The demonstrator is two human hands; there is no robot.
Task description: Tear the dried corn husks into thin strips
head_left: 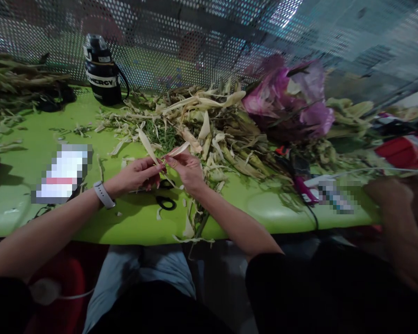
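Note:
My left hand (139,175), with a white watch band on its wrist, is closed in a pinch on a pale dry husk strip (146,143) that points up and to the left. Its fingertips meet those of my right hand (188,169), which pinches another pale husk piece (179,150). Whether the two pieces are joined is hidden by the fingers. Below my hands, scissors with a black handle (166,202) lie on the green table (230,204), partly covered. Just beyond my fingers is a heap of dry husks and leaves (230,132).
A black bottle (104,76) stands at the back by a perforated metal screen (153,41). A phone (63,174) lies left. Pink-purple plastic wrapping (289,102) sits behind the heap. At right are a co-worker's hand (388,192), another phone (336,197) and a cable (313,215).

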